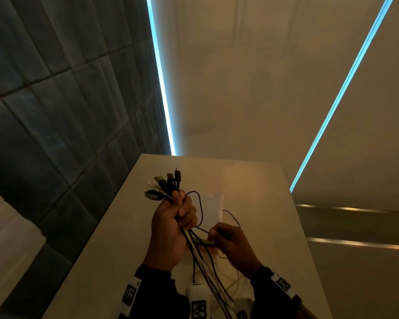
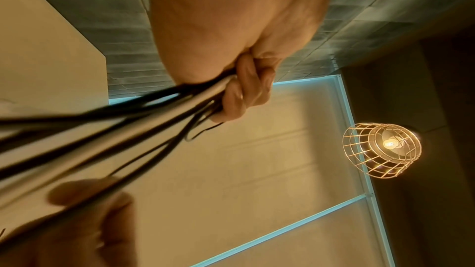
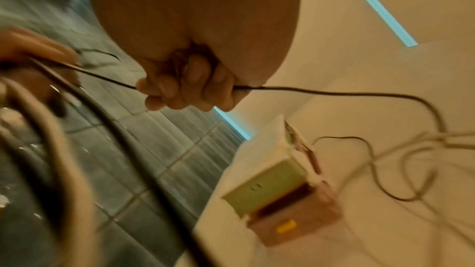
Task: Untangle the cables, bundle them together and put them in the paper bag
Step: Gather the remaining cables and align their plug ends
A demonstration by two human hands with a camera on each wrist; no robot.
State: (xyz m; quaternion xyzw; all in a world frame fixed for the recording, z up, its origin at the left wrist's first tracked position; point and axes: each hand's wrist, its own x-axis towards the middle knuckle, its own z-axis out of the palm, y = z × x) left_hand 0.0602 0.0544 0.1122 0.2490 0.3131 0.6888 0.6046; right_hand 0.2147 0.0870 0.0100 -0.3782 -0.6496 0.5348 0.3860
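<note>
The left hand (image 1: 171, 226) is closed in a fist around a bundle of cables (image 1: 198, 254). Its fingers (image 2: 244, 92) are fully curled, and the black and white strands run out below them toward the person. Above the fist, a cluster of plugs (image 1: 164, 183) fans out past the fingertips, black ones and pale ones together.

The right hand (image 1: 235, 245) sits just beside and below the left fist. Its fingers (image 3: 180, 88) are curled tight, gripping a single thin black cable (image 3: 334, 93). On one side of the fingers this cable runs to the left fist; on the other it hangs in a loose curve down toward the table (image 1: 251, 180). The head view also shows a small flat connector (image 1: 206, 242) at the right fingertips, but whether they pinch it cannot be told (the area is dim).

Below the right fingers, more slack cable (image 3: 411, 170) lies in loops on the table; part of it is blurred.

Beyond both hands, a white paper bag (image 1: 213, 209) lies on the table, touching no hand. The cables are all outside it. In the right wrist view the bag's bottom end appears as a green panel above a pink one.

Farther off stands a dark tiled wall (image 1: 55, 100). A lit wire-cage lamp (image 2: 383, 150) appears in the left wrist view.
</note>
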